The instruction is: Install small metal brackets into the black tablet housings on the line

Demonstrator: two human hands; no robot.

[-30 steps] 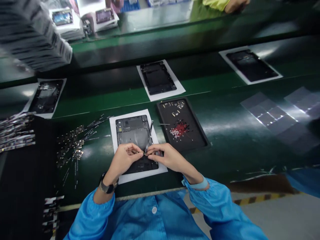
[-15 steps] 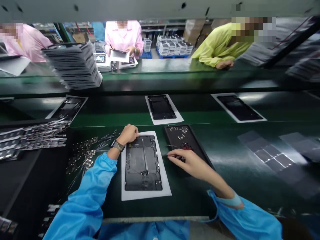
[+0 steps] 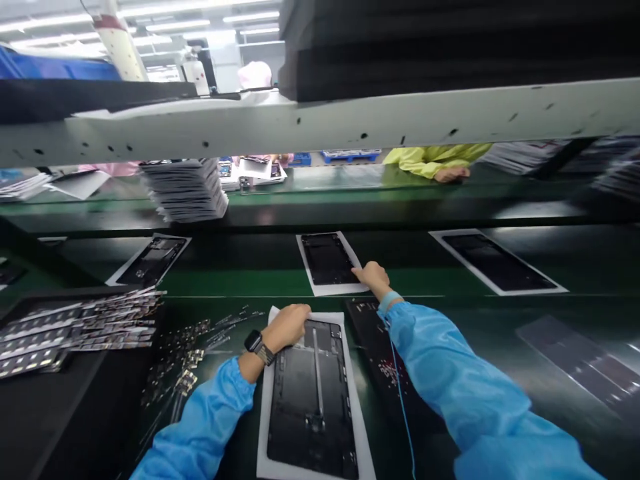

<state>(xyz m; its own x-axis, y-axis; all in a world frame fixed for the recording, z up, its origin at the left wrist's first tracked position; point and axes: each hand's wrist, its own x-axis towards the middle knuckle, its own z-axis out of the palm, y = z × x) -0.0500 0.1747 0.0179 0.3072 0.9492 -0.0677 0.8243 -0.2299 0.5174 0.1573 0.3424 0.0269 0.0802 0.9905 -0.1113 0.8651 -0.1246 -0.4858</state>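
In front of me a black tablet back cover (image 3: pixel 310 393) lies on a white sheet (image 3: pixel 367 460), with a pale ribbon cable down its middle. My left hand (image 3: pixel 289 327), a watch on its wrist, is closed at the top edge of this cover and sheet. Farther off, a second black tablet back cover (image 3: pixel 327 259) rests on its own white sheet. My right hand (image 3: pixel 373 275) reaches over a black tray (image 3: pixel 367 333) and pinches that second sheet at its right side, close to the cover's corner. Its fingertips are partly hidden. A blue cord hangs from the right wrist.
Small circuit parts (image 3: pixel 185 360) lie scattered left of my left hand, beside a black box (image 3: pixel 75 407) bearing strips of parts (image 3: pixel 100 327). More covers lie on the belt at left (image 3: pixel 153 261) and right (image 3: pixel 500 263). A white shelf beam (image 3: pixel 330 127) crosses above.
My right hand has left the black tray and moved forward to the second cover's sheet. My left hand stays at the near cover's top edge. The view has tilted upward.
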